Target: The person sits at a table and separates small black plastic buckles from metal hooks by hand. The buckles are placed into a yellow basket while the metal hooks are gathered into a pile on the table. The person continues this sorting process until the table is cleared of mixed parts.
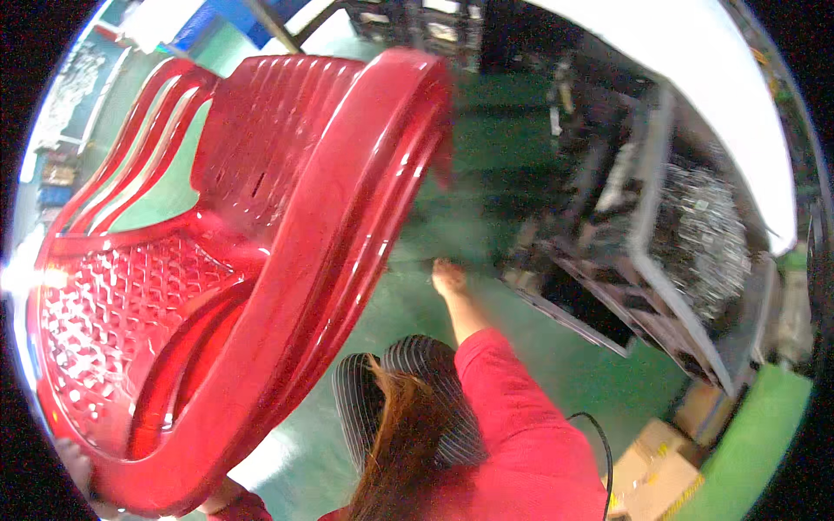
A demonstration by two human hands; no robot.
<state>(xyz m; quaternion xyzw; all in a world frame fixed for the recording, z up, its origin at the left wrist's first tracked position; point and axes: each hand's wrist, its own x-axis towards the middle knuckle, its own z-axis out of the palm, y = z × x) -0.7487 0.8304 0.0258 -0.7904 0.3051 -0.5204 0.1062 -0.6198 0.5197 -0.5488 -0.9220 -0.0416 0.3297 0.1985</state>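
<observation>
A stack of red plastic armchairs (347,165), with a lattice-patterned panel and slotted surface, fills the left half of the view, tilted over. At its lower left edge, my left hand (76,469) is closed round the rim, blurred and partly cut off, with the forearm passing behind the chairs. My right hand (448,278) hangs over the green floor, right of the chairs and apart from them. It holds nothing that I can see, and its fingers are too small and smeared to read.
On the right stands a dark crate-like container (647,234) with shiny clear pieces (708,234) beside it. Cardboard boxes (656,469) and a green surface (764,443) are at lower right. Black crates (443,30) stand at the back, and a blue object (230,22) behind the chairs.
</observation>
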